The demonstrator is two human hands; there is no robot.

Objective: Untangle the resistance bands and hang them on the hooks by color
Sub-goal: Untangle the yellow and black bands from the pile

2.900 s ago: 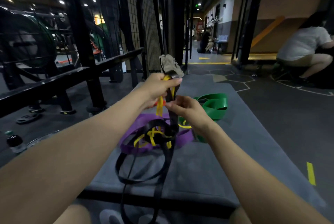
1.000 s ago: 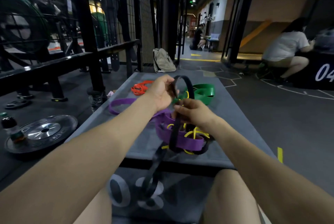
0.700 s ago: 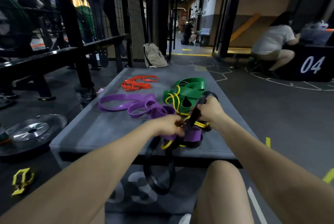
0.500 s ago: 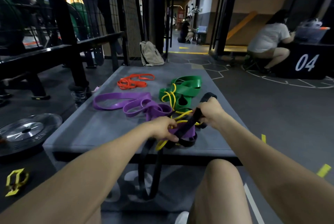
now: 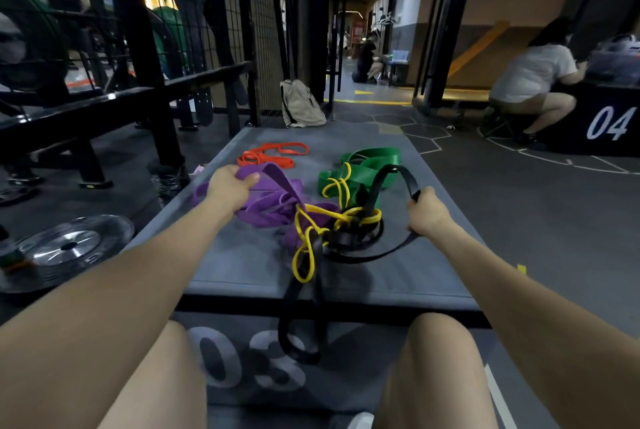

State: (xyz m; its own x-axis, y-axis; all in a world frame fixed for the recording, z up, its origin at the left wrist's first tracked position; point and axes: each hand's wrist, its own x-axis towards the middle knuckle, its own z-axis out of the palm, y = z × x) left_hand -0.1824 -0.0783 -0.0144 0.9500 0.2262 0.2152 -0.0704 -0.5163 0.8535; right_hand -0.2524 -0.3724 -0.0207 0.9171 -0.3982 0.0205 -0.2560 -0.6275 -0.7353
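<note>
Now hands (image 5: 231, 185) (image 5: 425, 210) gripping purple band (image 5: 273, 200), black band (image 5: 388, 182)

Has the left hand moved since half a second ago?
Yes. The left hand left the knot near the platform's front edge and went back-left; it now grips the purple band.

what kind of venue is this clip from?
Most likely a gym: a weight plate lies on the floor at left, a black steel rack stands beside it, and resistance bands are spread on a numbered padded box.
</note>
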